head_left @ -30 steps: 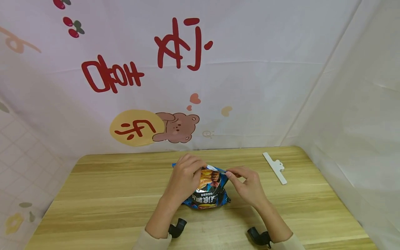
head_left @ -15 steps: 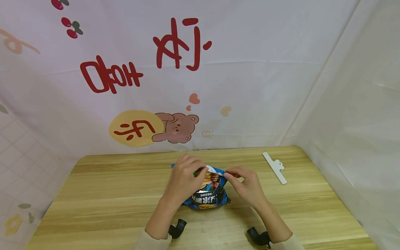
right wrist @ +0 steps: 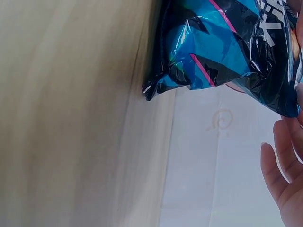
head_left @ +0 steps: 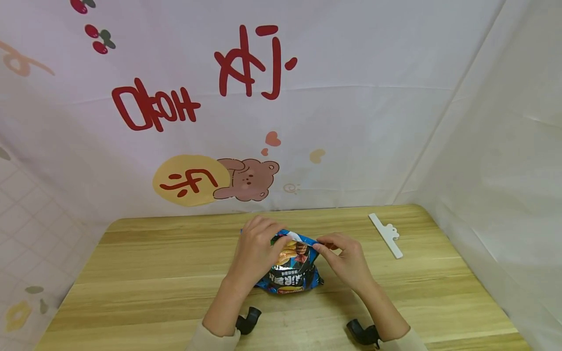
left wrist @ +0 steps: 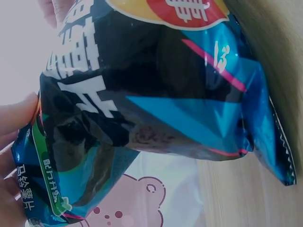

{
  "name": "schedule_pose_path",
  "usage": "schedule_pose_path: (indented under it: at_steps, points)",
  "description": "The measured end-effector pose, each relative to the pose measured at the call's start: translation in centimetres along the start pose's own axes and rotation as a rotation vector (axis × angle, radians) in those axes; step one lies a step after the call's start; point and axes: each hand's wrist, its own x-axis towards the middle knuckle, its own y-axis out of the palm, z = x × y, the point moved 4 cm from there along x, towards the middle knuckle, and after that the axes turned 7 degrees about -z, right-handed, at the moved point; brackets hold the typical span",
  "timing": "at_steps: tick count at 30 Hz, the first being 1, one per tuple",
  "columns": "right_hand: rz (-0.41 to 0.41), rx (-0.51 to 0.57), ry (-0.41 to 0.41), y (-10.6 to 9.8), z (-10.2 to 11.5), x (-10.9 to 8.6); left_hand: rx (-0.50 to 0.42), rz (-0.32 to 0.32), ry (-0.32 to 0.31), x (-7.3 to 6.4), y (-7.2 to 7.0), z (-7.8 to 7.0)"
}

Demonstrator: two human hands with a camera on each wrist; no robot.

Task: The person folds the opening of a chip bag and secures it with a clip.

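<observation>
A blue and black bag of potato chips [head_left: 291,273] stands on the wooden table, its printed front toward me. Its upper edge is turned over into a blue and white band. My left hand [head_left: 259,248] grips this edge at the left, thumb in front and fingers behind. At the right end of the band, my right hand [head_left: 347,256] pinches the corner between thumb and index finger. The left wrist view has the bag [left wrist: 156,85] large, with the left fingers at its side. In the right wrist view, several right-hand fingers [right wrist: 284,156] spread beside the bag's corner.
A white clip [head_left: 387,236] with a long straight bar lies on the table [head_left: 153,273] at the back right. Black curved pieces [head_left: 249,320] sit at both wrists. A white printed cloth [head_left: 351,122] hangs behind the table and along its sides.
The band along the bag's upper edge has turned over toward me and shows more blue and white. The left thumb has shifted slightly along it; both hands stay at the bag.
</observation>
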Motion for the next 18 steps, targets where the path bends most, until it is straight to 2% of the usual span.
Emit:
schedule_pose_path:
  at_steps: [18]
  points:
    - [-0.006,-0.031,-0.012,0.19,-0.13,-0.15,-0.024,-0.014,0.02,-0.12,0.16,-0.14]
